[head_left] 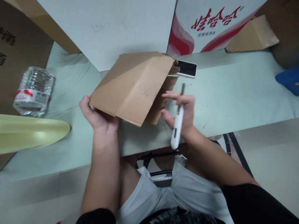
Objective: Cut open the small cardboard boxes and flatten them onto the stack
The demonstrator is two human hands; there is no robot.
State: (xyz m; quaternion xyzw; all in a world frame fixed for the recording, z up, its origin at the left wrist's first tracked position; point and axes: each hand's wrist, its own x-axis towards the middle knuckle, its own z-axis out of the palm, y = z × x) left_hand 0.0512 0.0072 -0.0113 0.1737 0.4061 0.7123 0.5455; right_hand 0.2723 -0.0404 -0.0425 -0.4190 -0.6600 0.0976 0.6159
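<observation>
A brown cardboard box [130, 84] is tilted above the table, with its right end open and flaps showing. My left hand [99, 116] grips its lower left corner, thumb on the outside and the other fingers hidden underneath. Beside the open end is my right hand [184, 112], which holds a white utility knife [177, 126] with its dark blade pointing away from me. The thumb and a finger of that hand reach out near the box flap [156, 116]; whether they touch it I cannot tell.
Behind the box stand a white carton [130, 28] and a red-and-white carton [210, 37]. A phone [187, 68] lies on the pale green table [233, 93]. At left are a clear plastic bottle [35, 90] and a yellow-green curved object [32, 132]; a blue object [289, 80] sits far right.
</observation>
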